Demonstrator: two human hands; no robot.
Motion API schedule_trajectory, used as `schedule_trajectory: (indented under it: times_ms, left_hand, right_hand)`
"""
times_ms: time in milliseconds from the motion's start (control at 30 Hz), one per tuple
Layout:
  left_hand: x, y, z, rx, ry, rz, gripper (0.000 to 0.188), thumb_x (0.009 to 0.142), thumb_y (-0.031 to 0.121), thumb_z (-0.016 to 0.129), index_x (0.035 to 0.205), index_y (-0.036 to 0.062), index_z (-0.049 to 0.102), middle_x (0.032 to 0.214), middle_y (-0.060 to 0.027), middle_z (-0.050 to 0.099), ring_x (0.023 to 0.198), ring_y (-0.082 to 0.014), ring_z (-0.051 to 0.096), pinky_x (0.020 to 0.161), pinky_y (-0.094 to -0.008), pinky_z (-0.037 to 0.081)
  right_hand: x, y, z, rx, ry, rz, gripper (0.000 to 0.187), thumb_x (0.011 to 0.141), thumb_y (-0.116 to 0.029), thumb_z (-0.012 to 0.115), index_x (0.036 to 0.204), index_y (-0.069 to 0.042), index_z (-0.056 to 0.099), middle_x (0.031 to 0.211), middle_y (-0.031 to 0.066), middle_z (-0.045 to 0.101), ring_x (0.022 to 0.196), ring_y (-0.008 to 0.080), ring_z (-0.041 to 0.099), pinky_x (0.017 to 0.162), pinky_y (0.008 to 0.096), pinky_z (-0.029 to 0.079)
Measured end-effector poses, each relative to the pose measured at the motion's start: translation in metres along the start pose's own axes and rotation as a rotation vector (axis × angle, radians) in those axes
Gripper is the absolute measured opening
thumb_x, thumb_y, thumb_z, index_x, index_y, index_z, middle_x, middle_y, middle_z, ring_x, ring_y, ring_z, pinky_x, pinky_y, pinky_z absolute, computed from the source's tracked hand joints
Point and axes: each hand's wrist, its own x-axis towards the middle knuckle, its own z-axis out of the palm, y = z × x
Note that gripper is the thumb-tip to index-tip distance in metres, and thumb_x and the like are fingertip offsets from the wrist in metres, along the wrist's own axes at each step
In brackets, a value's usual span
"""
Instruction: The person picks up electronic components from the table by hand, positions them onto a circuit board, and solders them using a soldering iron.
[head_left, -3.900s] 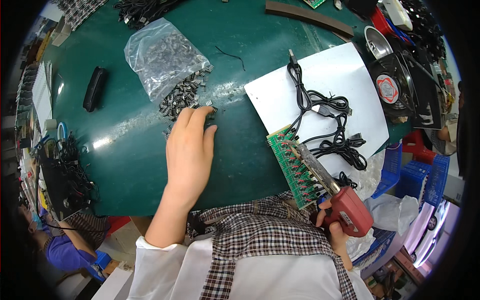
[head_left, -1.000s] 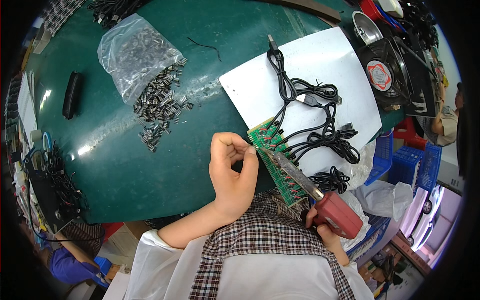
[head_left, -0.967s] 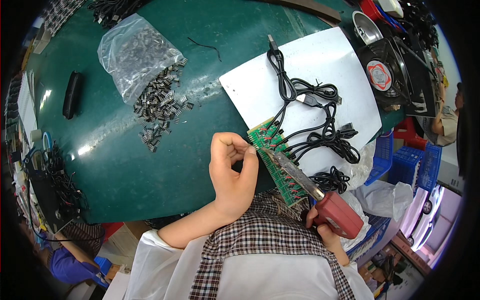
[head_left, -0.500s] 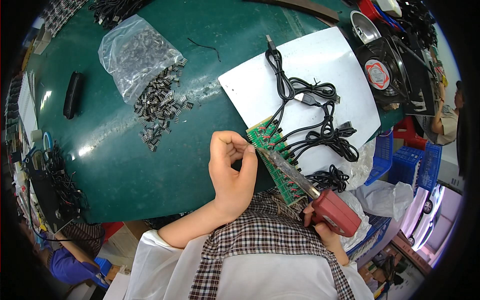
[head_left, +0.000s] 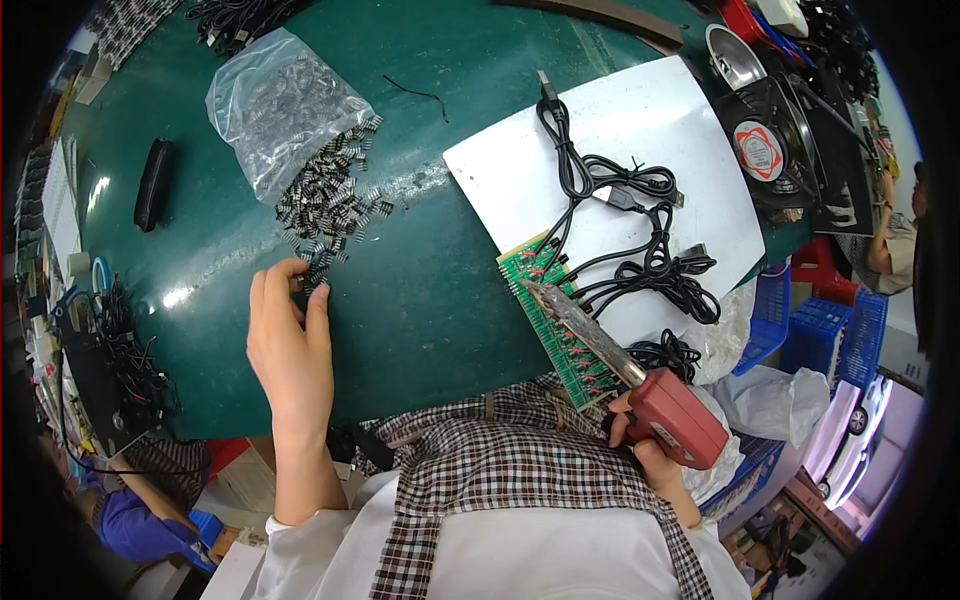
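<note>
At the near end of a pile of small black connectors with silver pins [head_left: 328, 205], my left hand [head_left: 292, 345] has its fingers curled and thumb and forefinger closing round a connector. A clear plastic bag [head_left: 285, 100] spills the same parts onto the table. My right hand [head_left: 655, 462] grips a red soldering gun [head_left: 677, 418] by its handle. Its long metal barrel slants over a green circuit board [head_left: 552, 335], the tip close to the board's upper part. Several black USB cables [head_left: 655, 285] run from the board's right side. Whether the tip touches the board I cannot tell.
The board and cables lie partly on a white sheet [head_left: 500, 175] on the green table [head_left: 420, 290]. A black fan [head_left: 765, 150] and a metal bowl [head_left: 733, 55] stand far right. A black case [head_left: 152, 185] lies left. Blue crates [head_left: 815, 325] are beyond the right edge.
My left hand has moved left from beside the circuit board to the connector pile. My right hand still holds the soldering gun over the board, almost unmoved.
</note>
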Motion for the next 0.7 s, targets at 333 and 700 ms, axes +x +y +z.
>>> schedule_trajectory:
  times_ms: [333,700]
  left_hand:
    - [0.006,-0.015,0.002,-0.228,-0.070,-0.102,0.006,0.078,-0.003,0.058,0.084,-0.0017,0.055,0.079,-0.0024,0.052,0.063,-0.0072,0.043,0.057,-0.0199,0.037]
    - [-0.021,0.041,0.027,-1.017,-0.336,-0.177,0.016,0.079,-0.009,0.054,0.095,-0.0081,0.056,0.083,-0.0122,0.061,0.077,-0.0153,0.061,0.071,-0.0253,0.052]
  right_hand:
    - [-0.003,0.005,-0.002,-0.024,0.007,-0.002,0.066,0.075,-0.042,0.067,0.117,0.004,0.044,0.106,0.0146,0.053,0.065,0.0169,0.052,0.055,0.0262,0.043]
    - [0.001,0.004,0.000,0.023,0.022,-0.102,0.066,0.074,-0.043,0.067,0.114,0.004,0.045,0.100,0.0143,0.055,0.058,0.0166,0.052,0.048,0.0253,0.042]
